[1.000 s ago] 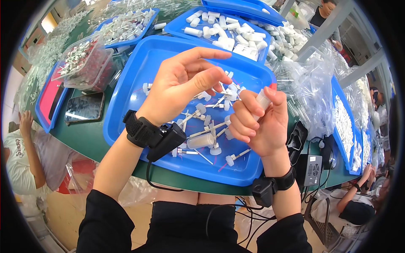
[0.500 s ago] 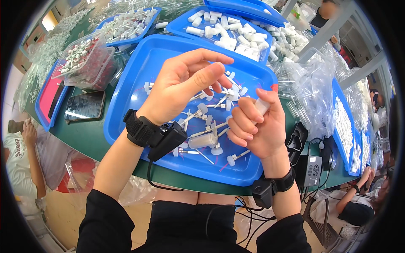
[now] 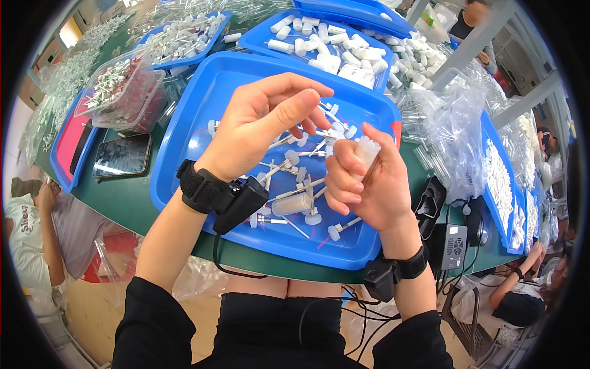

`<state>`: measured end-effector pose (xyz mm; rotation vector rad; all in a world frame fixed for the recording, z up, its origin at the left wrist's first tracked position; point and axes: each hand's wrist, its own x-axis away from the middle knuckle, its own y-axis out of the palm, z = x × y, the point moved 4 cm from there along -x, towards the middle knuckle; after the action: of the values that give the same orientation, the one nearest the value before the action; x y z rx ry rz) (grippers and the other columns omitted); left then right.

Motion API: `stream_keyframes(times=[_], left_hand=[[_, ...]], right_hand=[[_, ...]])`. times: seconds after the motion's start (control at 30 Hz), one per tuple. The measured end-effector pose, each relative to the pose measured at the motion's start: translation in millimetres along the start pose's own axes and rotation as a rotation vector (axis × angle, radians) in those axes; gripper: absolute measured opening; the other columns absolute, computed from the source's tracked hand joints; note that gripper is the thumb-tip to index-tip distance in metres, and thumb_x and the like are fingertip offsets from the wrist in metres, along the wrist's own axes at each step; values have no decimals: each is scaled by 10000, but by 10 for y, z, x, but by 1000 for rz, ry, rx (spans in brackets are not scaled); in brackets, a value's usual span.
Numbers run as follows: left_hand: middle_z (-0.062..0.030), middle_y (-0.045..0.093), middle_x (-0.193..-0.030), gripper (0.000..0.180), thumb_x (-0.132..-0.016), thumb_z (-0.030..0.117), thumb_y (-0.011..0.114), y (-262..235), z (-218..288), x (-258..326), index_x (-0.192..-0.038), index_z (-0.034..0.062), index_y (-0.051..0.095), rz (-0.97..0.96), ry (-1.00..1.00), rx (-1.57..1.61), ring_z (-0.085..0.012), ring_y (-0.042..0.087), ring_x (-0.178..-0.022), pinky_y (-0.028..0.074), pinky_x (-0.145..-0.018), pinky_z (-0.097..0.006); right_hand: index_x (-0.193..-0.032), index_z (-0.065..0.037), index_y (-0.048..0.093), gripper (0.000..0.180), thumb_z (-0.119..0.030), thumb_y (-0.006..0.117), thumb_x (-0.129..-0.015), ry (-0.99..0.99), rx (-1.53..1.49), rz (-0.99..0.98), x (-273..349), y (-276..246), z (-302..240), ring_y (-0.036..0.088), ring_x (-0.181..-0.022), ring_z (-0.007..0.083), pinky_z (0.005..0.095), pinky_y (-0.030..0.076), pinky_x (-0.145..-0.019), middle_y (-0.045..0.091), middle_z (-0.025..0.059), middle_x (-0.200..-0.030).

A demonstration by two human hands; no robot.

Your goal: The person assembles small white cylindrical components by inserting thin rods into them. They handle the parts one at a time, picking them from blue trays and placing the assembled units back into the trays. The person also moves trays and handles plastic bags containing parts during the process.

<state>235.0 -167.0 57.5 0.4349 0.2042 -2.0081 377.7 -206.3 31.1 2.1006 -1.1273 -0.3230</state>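
My right hand point(image 3: 369, 184) is closed around a small white plastic cylinder point(image 3: 369, 149), whose ridged end sticks up between thumb and forefinger. To its left, my left hand point(image 3: 267, 120) hovers with its fingers loosely bent and apart; nothing shows in it. Both are above a large blue tray point(image 3: 184, 132). Scattered in that tray are several white stick-like pieces with frosted round caps point(image 3: 291, 158) and thin pink strands. A frosted cylindrical vial point(image 3: 292, 205) lies among them below my hands.
Behind stands a blue tray point(image 3: 255, 43) of white cylinders. At left are a clear tub point(image 3: 123, 114) of small parts and a phone point(image 3: 123, 155). Clear plastic bags point(image 3: 452, 132), a black-and-grey box point(image 3: 453, 246) and cables lie at right. Other people sit at both sides.
My right hand has turned slightly and shifted a little left, so the cylinder's ridged end now shows. My left hand has barely moved.
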Motion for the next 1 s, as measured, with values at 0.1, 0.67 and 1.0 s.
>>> stream_keyframes(times=[0.1, 0.67, 1.0], left_hand=[[-73, 631, -793, 348, -923, 277, 443, -40, -7, -24, -1022, -19, 594, 53, -16, -137, -112, 588, -755, 459, -669, -229], [-5, 551, -799, 177, -665, 141, 696, 135, -73, -52, -829, 105, 641, -188, 457, -1247, -203, 493, -755, 435, -666, -303], [-47, 535, -690, 93, -791, 129, 601, 9, -69, -69, -831, 61, 553, 22, 276, -1138, -210, 528, -668, 426, -616, -321]], right_hand=[[-557, -139, 296, 502, -486, 223, -912, -41, 11, 1, 13, -17, -17, 281, -388, 116, 284, 332, -378, 281, -7, -491], [-591, -73, 430, 504, -424, 287, -924, -380, 435, 120, 77, -218, -353, 374, -551, 169, 296, 355, -574, 372, 35, -552], [-1026, -104, 648, 288, -228, 438, -872, -813, 1552, 695, 223, -389, -723, 499, -861, 275, 388, 374, -777, 561, 120, -959]])
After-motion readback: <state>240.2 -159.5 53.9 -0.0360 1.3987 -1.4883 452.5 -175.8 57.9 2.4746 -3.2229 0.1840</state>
